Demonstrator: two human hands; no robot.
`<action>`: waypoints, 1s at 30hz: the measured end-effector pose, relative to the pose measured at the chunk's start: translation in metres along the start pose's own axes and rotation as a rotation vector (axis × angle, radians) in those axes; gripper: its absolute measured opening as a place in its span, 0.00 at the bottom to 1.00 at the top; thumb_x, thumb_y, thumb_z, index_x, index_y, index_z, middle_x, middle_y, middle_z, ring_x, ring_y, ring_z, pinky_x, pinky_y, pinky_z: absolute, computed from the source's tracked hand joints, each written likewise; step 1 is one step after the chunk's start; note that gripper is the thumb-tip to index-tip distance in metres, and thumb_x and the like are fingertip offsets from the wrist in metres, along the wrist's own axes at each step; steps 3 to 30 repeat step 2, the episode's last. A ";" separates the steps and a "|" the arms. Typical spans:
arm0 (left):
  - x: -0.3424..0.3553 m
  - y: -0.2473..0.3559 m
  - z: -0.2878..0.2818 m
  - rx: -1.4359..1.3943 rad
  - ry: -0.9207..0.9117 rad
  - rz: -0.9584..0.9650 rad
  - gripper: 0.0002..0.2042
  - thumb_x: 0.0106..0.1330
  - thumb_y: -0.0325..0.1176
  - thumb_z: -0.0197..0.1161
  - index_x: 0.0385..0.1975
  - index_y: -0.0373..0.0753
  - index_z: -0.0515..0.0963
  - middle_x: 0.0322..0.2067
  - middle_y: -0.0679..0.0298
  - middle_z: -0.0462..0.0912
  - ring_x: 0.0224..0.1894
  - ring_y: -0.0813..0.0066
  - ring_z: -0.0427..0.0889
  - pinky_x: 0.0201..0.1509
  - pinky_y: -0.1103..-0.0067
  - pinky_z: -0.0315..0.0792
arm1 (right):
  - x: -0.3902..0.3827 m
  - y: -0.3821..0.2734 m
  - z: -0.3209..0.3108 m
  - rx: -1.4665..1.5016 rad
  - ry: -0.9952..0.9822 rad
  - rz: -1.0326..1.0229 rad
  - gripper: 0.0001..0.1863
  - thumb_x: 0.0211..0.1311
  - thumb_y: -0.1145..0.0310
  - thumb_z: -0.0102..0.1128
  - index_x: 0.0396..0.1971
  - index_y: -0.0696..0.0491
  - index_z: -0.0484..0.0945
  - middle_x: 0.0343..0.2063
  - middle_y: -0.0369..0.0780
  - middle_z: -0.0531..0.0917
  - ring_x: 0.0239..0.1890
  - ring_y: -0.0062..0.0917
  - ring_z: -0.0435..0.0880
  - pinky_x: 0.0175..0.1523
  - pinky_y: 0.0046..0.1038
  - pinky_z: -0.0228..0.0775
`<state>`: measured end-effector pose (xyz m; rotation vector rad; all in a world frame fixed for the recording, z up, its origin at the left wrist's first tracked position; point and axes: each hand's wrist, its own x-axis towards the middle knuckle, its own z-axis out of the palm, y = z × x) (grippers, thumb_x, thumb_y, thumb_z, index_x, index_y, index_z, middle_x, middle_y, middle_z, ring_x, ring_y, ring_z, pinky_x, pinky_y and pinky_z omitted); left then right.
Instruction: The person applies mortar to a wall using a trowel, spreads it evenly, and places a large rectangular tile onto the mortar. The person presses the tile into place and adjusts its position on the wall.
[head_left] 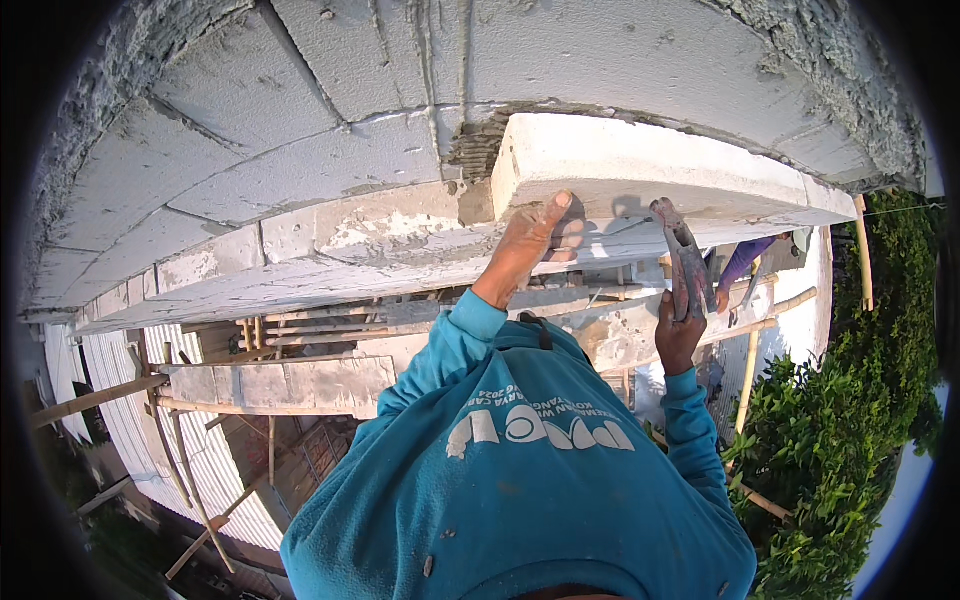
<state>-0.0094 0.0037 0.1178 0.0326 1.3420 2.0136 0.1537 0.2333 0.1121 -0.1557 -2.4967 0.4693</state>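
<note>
A long white lightweight block (650,145) lies along the wall, with grey mortar at its left end. My left hand (530,242) rests against the near side of this block close to that end. Its thumb stretches up toward the block's edge, apart from the fingers, which are partly in shadow. To the right, my right hand (680,332) is closed round a worn, mortar-stained hand tool (686,265) with a reddish body. The tool points up toward the block; its exact kind is unclear. Shadows fall on the block's near side beside both hands.
The grey block wall (350,150) curves across the top, with mortar-smeared joints. Below are bamboo scaffold poles (90,400), a lower wall (270,385) and corrugated sheeting (180,430). Another person's purple sleeve (745,262) shows at right, near leafy trees (830,440).
</note>
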 end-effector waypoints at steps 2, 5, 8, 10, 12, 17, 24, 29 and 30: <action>-0.004 0.013 -0.027 0.323 0.101 -0.055 0.42 0.52 0.66 0.63 0.50 0.27 0.73 0.38 0.41 0.81 0.36 0.71 0.84 0.32 0.82 0.80 | -0.014 0.001 0.015 0.115 0.038 0.114 0.18 0.60 0.71 0.59 0.49 0.61 0.76 0.45 0.52 0.80 0.46 0.41 0.82 0.47 0.35 0.73; -0.004 0.013 -0.027 0.323 0.101 -0.055 0.42 0.52 0.66 0.63 0.50 0.27 0.73 0.38 0.41 0.81 0.36 0.71 0.84 0.32 0.82 0.80 | -0.014 0.001 0.015 0.115 0.038 0.114 0.18 0.60 0.71 0.59 0.49 0.61 0.76 0.45 0.52 0.80 0.46 0.41 0.82 0.47 0.35 0.73; -0.004 0.013 -0.027 0.323 0.101 -0.055 0.42 0.52 0.66 0.63 0.50 0.27 0.73 0.38 0.41 0.81 0.36 0.71 0.84 0.32 0.82 0.80 | -0.014 0.001 0.015 0.115 0.038 0.114 0.18 0.60 0.71 0.59 0.49 0.61 0.76 0.45 0.52 0.80 0.46 0.41 0.82 0.47 0.35 0.73; -0.004 0.013 -0.027 0.323 0.101 -0.055 0.42 0.52 0.66 0.63 0.50 0.27 0.73 0.38 0.41 0.81 0.36 0.71 0.84 0.32 0.82 0.80 | -0.014 0.001 0.015 0.115 0.038 0.114 0.18 0.60 0.71 0.59 0.49 0.61 0.76 0.45 0.52 0.80 0.46 0.41 0.82 0.47 0.35 0.73; -0.004 0.013 -0.027 0.323 0.101 -0.055 0.42 0.52 0.66 0.63 0.50 0.27 0.73 0.38 0.41 0.81 0.36 0.71 0.84 0.32 0.82 0.80 | -0.014 0.001 0.015 0.115 0.038 0.114 0.18 0.60 0.71 0.59 0.49 0.61 0.76 0.45 0.52 0.80 0.46 0.41 0.82 0.47 0.35 0.73; -0.004 0.013 -0.027 0.323 0.101 -0.055 0.42 0.52 0.66 0.63 0.50 0.27 0.73 0.38 0.41 0.81 0.36 0.71 0.84 0.32 0.82 0.80 | -0.014 0.001 0.015 0.115 0.038 0.114 0.18 0.60 0.71 0.59 0.49 0.61 0.76 0.45 0.52 0.80 0.46 0.41 0.82 0.47 0.35 0.73; -0.004 0.013 -0.027 0.323 0.101 -0.055 0.42 0.52 0.66 0.63 0.50 0.27 0.73 0.38 0.41 0.81 0.36 0.71 0.84 0.32 0.82 0.80 | -0.014 0.001 0.015 0.115 0.038 0.114 0.18 0.60 0.71 0.59 0.49 0.61 0.76 0.45 0.52 0.80 0.46 0.41 0.82 0.47 0.35 0.73; -0.004 0.013 -0.027 0.323 0.101 -0.055 0.42 0.52 0.66 0.63 0.50 0.27 0.73 0.38 0.41 0.81 0.36 0.71 0.84 0.32 0.82 0.80 | -0.014 0.001 0.015 0.115 0.038 0.114 0.18 0.60 0.71 0.59 0.49 0.61 0.76 0.45 0.52 0.80 0.46 0.41 0.82 0.47 0.35 0.73; -0.004 0.013 -0.027 0.323 0.101 -0.055 0.42 0.52 0.66 0.63 0.50 0.27 0.73 0.38 0.41 0.81 0.36 0.71 0.84 0.32 0.82 0.80 | -0.014 0.001 0.015 0.115 0.038 0.114 0.18 0.60 0.71 0.59 0.49 0.61 0.76 0.45 0.52 0.80 0.46 0.41 0.82 0.47 0.35 0.73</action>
